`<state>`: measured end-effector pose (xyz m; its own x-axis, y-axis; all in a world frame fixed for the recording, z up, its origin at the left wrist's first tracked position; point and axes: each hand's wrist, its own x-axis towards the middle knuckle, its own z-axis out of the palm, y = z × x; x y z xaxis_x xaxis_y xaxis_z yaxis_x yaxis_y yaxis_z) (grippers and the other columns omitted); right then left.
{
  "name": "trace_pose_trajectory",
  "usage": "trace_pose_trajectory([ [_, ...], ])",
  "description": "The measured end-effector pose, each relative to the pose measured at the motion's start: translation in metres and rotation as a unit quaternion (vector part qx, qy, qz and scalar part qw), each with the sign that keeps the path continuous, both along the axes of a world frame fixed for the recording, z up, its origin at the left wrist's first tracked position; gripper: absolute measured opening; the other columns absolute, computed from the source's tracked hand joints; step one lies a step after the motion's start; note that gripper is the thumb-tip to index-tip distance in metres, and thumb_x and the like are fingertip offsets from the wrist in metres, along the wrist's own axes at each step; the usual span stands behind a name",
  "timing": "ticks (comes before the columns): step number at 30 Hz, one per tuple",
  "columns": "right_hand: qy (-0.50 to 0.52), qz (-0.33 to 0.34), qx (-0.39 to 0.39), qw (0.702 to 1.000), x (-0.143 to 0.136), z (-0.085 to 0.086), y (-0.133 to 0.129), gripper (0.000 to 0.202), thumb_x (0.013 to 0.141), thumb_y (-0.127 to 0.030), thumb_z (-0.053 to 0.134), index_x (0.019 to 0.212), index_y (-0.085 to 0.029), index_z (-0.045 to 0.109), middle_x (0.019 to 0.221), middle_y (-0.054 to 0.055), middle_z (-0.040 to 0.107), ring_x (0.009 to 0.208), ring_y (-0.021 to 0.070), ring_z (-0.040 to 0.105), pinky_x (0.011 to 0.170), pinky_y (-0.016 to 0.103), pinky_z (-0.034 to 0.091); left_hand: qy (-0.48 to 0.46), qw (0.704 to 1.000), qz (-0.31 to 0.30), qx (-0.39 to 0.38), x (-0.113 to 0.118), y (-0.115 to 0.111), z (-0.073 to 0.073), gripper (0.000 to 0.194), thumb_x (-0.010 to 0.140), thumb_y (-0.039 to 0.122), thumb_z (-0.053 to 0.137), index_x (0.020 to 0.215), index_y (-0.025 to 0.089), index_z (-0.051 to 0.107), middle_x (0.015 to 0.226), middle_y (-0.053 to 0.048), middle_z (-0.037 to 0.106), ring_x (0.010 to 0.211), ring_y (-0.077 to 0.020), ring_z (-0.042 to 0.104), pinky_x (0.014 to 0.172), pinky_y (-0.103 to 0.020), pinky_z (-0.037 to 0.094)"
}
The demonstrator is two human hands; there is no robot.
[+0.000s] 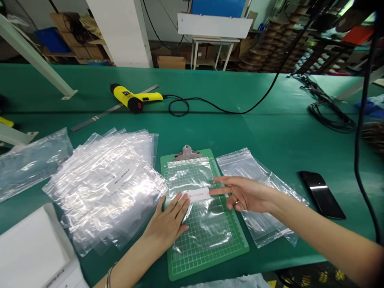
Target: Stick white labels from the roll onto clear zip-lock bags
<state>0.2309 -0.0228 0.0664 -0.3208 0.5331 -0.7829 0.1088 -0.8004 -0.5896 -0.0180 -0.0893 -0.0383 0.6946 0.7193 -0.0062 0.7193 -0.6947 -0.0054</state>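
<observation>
A clear zip bag (207,228) lies flat on a green gridded clipboard (196,266), its zip edge just below the metal clip (187,152). Across the bag's middle is a white printed label (198,195). My left hand (168,220) rests with fingers spread on the bag's left side, fingertips at the label's left end. From the right, my right hand (237,193) reaches over the bag, index finger stretched to the label's right end, the other fingers loosely bent and holding nothing.
Many clear bags (105,192) are piled on the left, the top one labelled. More bags (264,196) lie right of the clipboard, beside a black phone (322,195). Behind are a yellow heat gun (127,97), a steel ruler (102,115) and coiled cables (327,112). White sheets (33,248) sit front left.
</observation>
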Motion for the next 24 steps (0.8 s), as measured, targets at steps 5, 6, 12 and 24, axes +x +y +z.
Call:
trace_pose_trajectory([
  [5,-0.320,0.167,0.467,0.807,-0.047,-0.042,-0.046,0.053,0.090,-0.043,0.035,0.140,-0.033,0.020,0.149,0.004,0.018,0.133,0.0348,0.017,0.101,0.059,0.027,-0.001,1.000,0.002,0.020,0.002,-0.001,0.000,0.050,0.091,0.035,0.037,0.136,0.015,0.029,0.141,-0.007,0.032,0.129,-0.0260,0.032,0.099,-0.053,0.035],
  [6,-0.350,0.219,0.505,0.758,-0.058,-0.054,-0.054,0.051,0.090,-0.043,0.035,0.139,-0.035,0.022,0.150,0.001,0.010,0.134,0.0367,0.004,0.103,0.062,0.019,-0.003,1.000,0.000,0.023,0.002,-0.001,0.001,0.049,0.092,0.036,0.036,0.136,0.016,0.031,0.140,-0.007,0.033,0.128,-0.0258,0.033,0.099,-0.053,0.035],
  [12,-0.479,0.284,0.505,0.660,-0.065,-0.092,-0.071,0.054,0.089,-0.047,0.037,0.139,-0.033,0.023,0.149,0.009,0.012,0.132,0.0428,0.002,0.099,0.066,0.017,-0.009,1.000,0.004,0.002,0.004,0.002,0.010,0.051,0.091,0.039,0.036,0.137,0.017,0.029,0.138,-0.008,0.037,0.126,-0.0255,0.036,0.098,-0.051,0.035],
  [24,-0.561,0.239,0.493,0.620,-0.013,-0.093,-0.064,0.055,0.085,-0.050,0.043,0.136,-0.036,0.029,0.148,0.012,0.016,0.131,0.0451,0.006,0.097,0.066,0.018,-0.053,0.992,0.032,-0.112,0.006,0.007,0.037,0.045,0.093,0.043,0.029,0.132,0.021,0.037,0.133,-0.010,0.046,0.122,-0.0248,0.041,0.098,-0.051,0.031],
])
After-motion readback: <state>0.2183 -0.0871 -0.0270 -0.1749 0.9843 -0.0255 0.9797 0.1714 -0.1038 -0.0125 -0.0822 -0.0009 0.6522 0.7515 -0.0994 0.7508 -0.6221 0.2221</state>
